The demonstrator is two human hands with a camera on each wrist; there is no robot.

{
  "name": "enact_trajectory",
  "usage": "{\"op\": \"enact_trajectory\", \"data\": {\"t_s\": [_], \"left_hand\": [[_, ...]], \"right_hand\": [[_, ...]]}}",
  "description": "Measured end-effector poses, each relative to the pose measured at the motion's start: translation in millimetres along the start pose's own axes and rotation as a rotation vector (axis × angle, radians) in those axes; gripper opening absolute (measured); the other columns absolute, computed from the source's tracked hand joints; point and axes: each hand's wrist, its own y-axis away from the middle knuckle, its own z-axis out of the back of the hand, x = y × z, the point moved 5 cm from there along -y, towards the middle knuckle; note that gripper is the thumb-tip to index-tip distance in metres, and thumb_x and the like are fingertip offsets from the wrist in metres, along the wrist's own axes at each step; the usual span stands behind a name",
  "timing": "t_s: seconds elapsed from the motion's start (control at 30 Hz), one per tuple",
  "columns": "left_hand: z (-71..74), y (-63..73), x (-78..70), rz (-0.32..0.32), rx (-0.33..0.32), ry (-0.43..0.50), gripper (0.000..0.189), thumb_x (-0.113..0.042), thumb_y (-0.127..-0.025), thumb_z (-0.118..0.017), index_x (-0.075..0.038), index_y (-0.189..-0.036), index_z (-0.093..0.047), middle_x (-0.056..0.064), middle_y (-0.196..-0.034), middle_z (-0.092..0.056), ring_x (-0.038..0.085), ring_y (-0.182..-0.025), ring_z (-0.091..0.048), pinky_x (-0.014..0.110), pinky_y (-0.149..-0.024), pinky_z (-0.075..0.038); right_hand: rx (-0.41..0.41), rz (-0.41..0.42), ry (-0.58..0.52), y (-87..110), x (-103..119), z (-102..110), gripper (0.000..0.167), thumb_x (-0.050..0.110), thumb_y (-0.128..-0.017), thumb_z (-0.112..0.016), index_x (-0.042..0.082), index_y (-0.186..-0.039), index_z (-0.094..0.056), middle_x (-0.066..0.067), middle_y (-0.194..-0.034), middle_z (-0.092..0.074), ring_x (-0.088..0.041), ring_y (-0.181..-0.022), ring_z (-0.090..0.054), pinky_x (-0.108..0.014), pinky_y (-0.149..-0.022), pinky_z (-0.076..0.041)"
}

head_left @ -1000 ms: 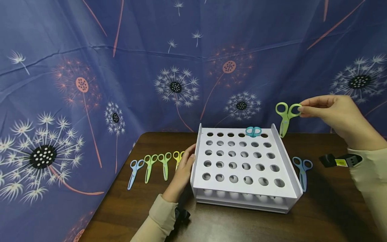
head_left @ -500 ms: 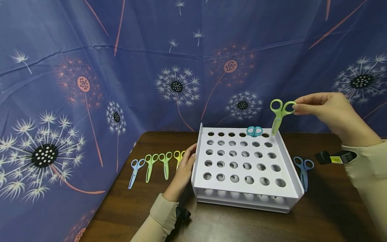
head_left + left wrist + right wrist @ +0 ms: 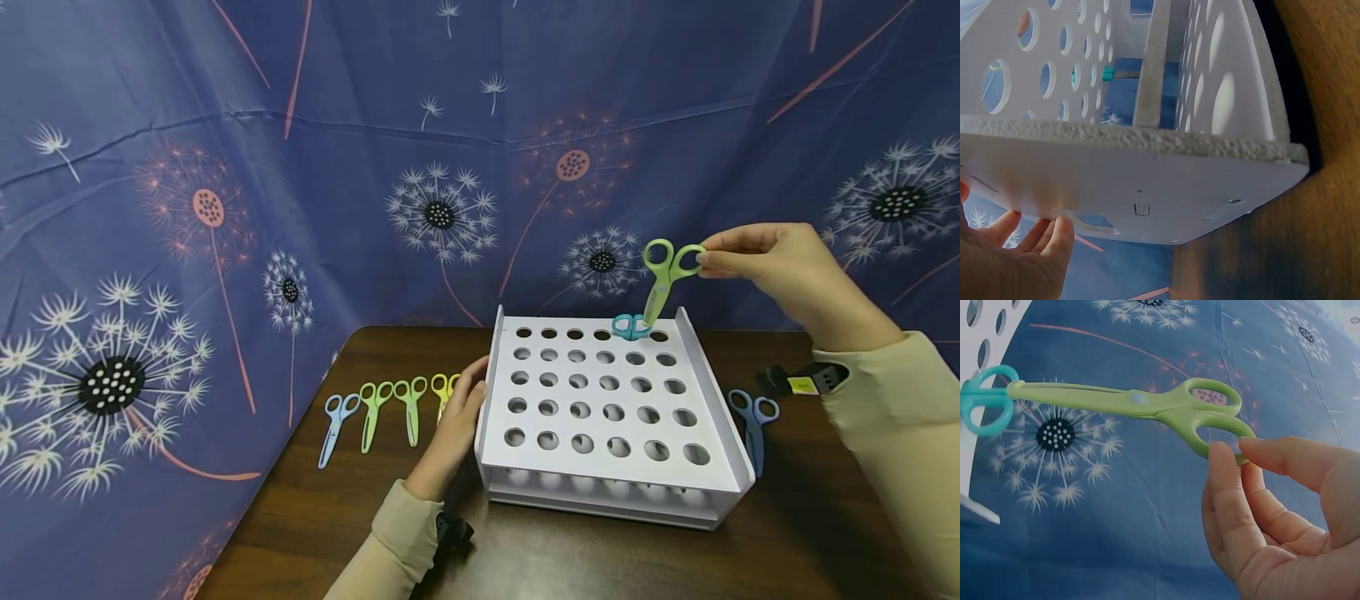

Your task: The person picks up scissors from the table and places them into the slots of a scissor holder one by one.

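Note:
My right hand (image 3: 780, 271) pinches one handle loop of a pair of green scissors (image 3: 662, 279) between thumb and fingers, tip down above the back right of the white rack (image 3: 592, 408). In the head view that tip overlaps the teal scissors (image 3: 632, 327), whose handles stick up from a hole in the back row. The right wrist view shows the green blade (image 3: 1085, 399) level with the teal loops (image 3: 988, 400); whether they touch I cannot tell. My left hand (image 3: 453, 421) rests against the rack's left side, its fingertips (image 3: 1060, 234) on the outer panel in the left wrist view.
Left of the rack lie light blue scissors (image 3: 334, 429), two green pairs (image 3: 371, 417) and yellow scissors (image 3: 442, 390), partly behind the left hand. Darker blue scissors (image 3: 753, 429) lie by the rack's right wall. A patterned cloth (image 3: 337, 167) hangs behind the wooden table (image 3: 277, 517).
My right hand has moved left with the green scissors, from beyond the rack's right wall to above its back row. The left hand has stayed on the rack's side.

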Motion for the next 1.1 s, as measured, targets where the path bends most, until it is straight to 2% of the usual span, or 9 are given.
{"op": "enact_trajectory", "data": {"t_s": [0.13,0.6,0.77,1.0,1.1], "left_hand": [[0.3,-0.3,0.3,-0.001,-0.006,-0.001,0.043,-0.023,-0.106,-0.036,-0.014,-0.148,-0.036,0.013,-0.144,-0.044,0.028,-0.125,-0.046,0.036,-0.1,-0.04],[0.0,-0.6,-0.2,-0.009,0.006,-0.003,0.044,-0.023,-0.106,-0.035,-0.013,-0.149,-0.034,0.013,-0.147,-0.041,0.028,-0.129,-0.044,0.038,-0.104,-0.037],[1.0,-0.9,-0.5,-0.008,0.0,0.008,0.043,-0.022,-0.106,-0.036,-0.014,-0.148,-0.035,0.013,-0.145,-0.042,0.027,-0.126,-0.045,0.035,-0.101,-0.039],[0.4,-1.9,0.4,-0.015,0.002,0.022,0.043,-0.02,-0.106,-0.036,-0.011,-0.149,-0.034,0.015,-0.145,-0.043,0.027,-0.126,-0.045,0.032,-0.101,-0.039],[0.0,-1.2,0.6,-0.009,-0.003,0.017,0.043,-0.02,-0.106,-0.035,-0.013,-0.148,-0.035,0.014,-0.144,-0.044,0.026,-0.125,-0.046,0.033,-0.1,-0.04]], "right_hand": [[0.01,0.02,-0.033,-4.1,4,-8,0.016,0.036,-0.084,-0.074,0.031,-0.1,-0.073,0.022,-0.085,-0.07,0.004,-0.08,-0.068,-0.059,-0.116,-0.012],[0.001,0.04,-0.029,-11.2,9,-31,0.033,0.041,-0.081,-0.075,0.021,-0.107,-0.071,0.02,-0.086,-0.071,0.002,-0.082,-0.068,-0.06,-0.115,-0.016],[0.005,0.047,-0.026,-16.8,11,-42,0.042,0.042,-0.081,-0.075,0.015,-0.112,-0.069,0.021,-0.088,-0.068,0.002,-0.082,-0.067,-0.059,-0.114,-0.019],[0.051,0.041,-0.062,-27.4,10,-57,0.025,0.036,-0.085,-0.073,0.021,-0.105,-0.071,0.02,-0.088,-0.069,0.001,-0.083,-0.068,-0.053,-0.114,-0.027],[0.08,0.024,-0.095,-30.6,9,-63,0.024,0.035,-0.085,-0.073,0.022,-0.105,-0.071,0.019,-0.089,-0.07,0.0,-0.085,-0.068,-0.05,-0.114,-0.029]]}}
